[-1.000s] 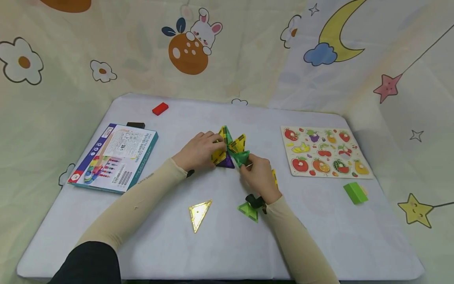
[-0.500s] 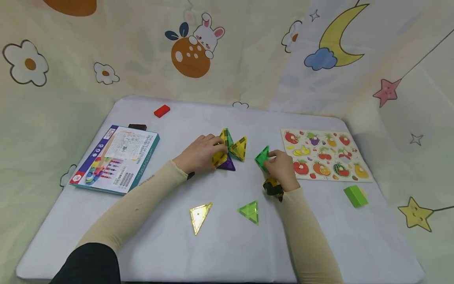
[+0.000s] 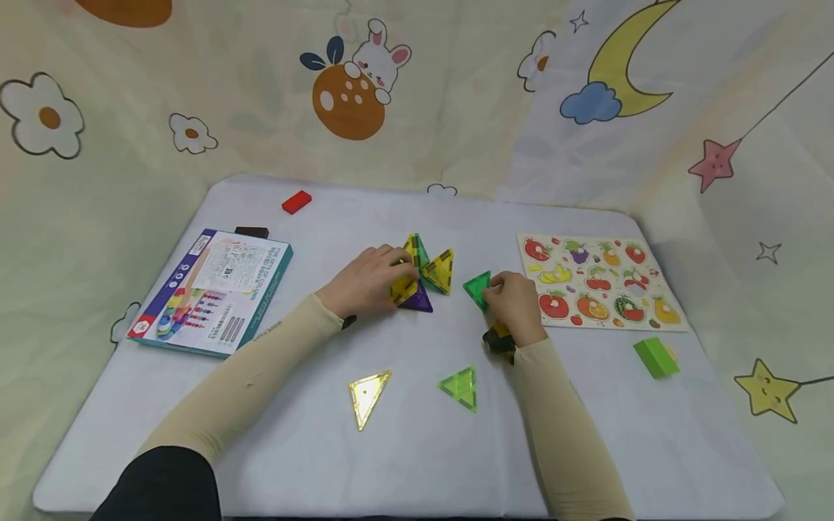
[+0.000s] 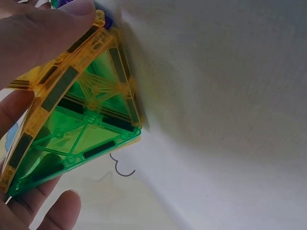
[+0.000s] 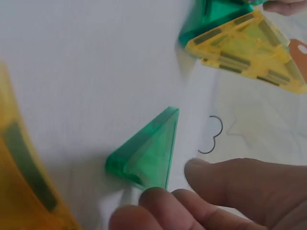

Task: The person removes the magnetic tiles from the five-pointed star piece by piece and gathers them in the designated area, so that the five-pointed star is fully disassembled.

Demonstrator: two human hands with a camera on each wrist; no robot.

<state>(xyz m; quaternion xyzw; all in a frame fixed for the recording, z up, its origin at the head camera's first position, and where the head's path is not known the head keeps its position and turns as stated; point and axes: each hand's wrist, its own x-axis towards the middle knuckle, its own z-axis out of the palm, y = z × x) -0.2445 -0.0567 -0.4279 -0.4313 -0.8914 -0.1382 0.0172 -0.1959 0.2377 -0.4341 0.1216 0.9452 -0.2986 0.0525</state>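
Observation:
My left hand (image 3: 371,281) grips a cluster of translucent magnetic tiles, with its thumb over a yellow triangular tile (image 4: 53,98). Joined to that are a green tile (image 4: 72,139) and a purple tile (image 3: 417,298). Another yellow triangle (image 3: 439,271) sticks out at the cluster's right. Right of it, a separate green triangular tile (image 3: 478,291) is at the fingertips of my right hand (image 3: 517,307). In the right wrist view the thumb stands apart from this tile (image 5: 151,158), while the fingers overlap its lower corner. A yellow tile (image 5: 29,177) is partly hidden under the right wrist.
A gold-yellow triangle (image 3: 368,396) and a light green triangle (image 3: 461,389) lie nearer the front. A boxed toy (image 3: 211,293) and dark block (image 3: 252,232) are left, a red block (image 3: 297,202) behind. A fruit puzzle board (image 3: 599,282) and green block (image 3: 656,357) are right.
My right hand has carried the green tile right, away from the cluster, then shifted slightly; its thumb is now apart from the tile. My left hand has stayed on the cluster.

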